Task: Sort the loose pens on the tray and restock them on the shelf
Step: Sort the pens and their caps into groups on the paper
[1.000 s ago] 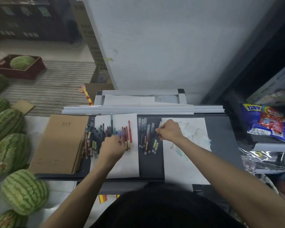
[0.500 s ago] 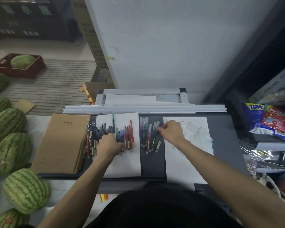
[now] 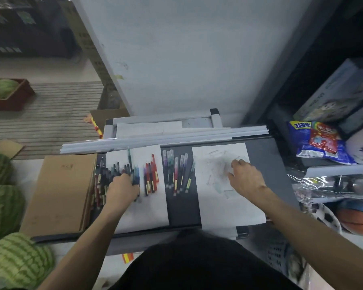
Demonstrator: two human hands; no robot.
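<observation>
On the flat dark grey tray [image 3: 182,210], the left hand [image 3: 122,190] rests knuckles-up on a mixed heap of loose pens [image 3: 105,174]; whether its fingers grip one cannot be told. Slim red pens [image 3: 151,176] lie just right of it, and a row of clear-capped pens [image 3: 176,170] lies farther right. The right hand [image 3: 245,178], loosely spread and holding nothing, is over the right-side white paper sheet [image 3: 228,208].

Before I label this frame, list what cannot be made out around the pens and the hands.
Head view: left hand covers some dark pens; its grip is hidden.
Head view: right hand is motion-blurred; what it touches on the white sheet is unclear.
Head view: pen label print too small.
</observation>
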